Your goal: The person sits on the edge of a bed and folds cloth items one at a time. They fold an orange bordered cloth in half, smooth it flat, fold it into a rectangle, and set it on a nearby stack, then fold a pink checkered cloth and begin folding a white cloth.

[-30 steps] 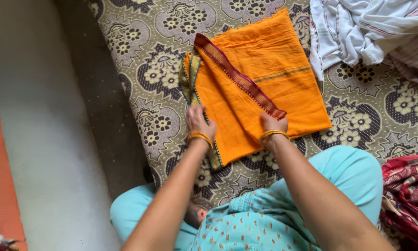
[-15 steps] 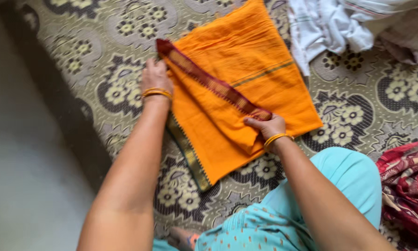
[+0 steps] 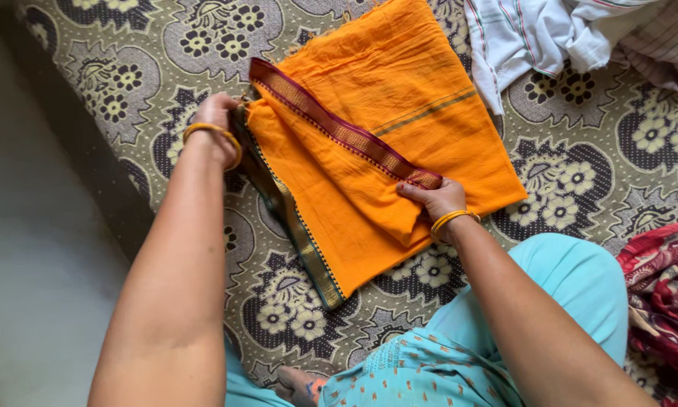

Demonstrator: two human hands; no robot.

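A folded orange cloth [image 3: 399,98] with a maroon and gold border lies on a patterned mat [image 3: 113,75] in front of me. My left hand [image 3: 217,113], with a gold bangle at the wrist, grips the cloth's far left corner by the green-gold edge. My right hand [image 3: 435,200], also bangled, presses on the near end of the maroon border fold, fingers pinching the cloth. My knees in light blue trousers [image 3: 573,279] are at the bottom of the view.
A heap of white striped cloth [image 3: 550,34] lies at the top right. A red patterned cloth [image 3: 663,294] is bunched at the right edge. A pale floor [image 3: 30,264] runs along the left of the mat.
My left hand moved from the near edge of the cloth up to its far left corner. The right hand stayed on the maroon border fold.
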